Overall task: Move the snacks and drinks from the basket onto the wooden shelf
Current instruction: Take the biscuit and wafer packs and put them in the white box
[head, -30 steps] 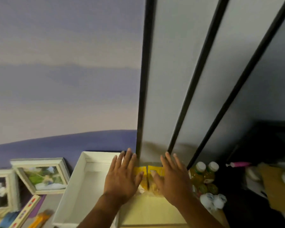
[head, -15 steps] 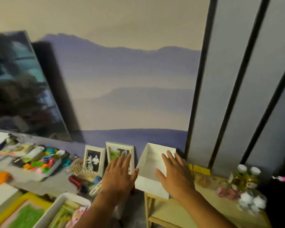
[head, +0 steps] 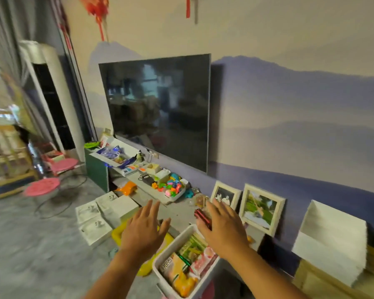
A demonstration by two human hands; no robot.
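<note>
Crinkly foil snack packets (head: 187, 263), light, soft and slippery, best pinched at their top seams, fill the white basket (head: 160, 261) at six o'clock, beneath the left hand (head: 141, 230) and right hand (head: 221, 226), both spread empty.

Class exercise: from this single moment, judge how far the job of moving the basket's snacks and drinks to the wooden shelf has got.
Done: nothing checkable here; the wooden shelf shows only at the right edge, its top hidden. In hand: nothing; the left hand and right hand are open over the white basket, no grip yet. Left: the snack packets filling the basket.
</note>
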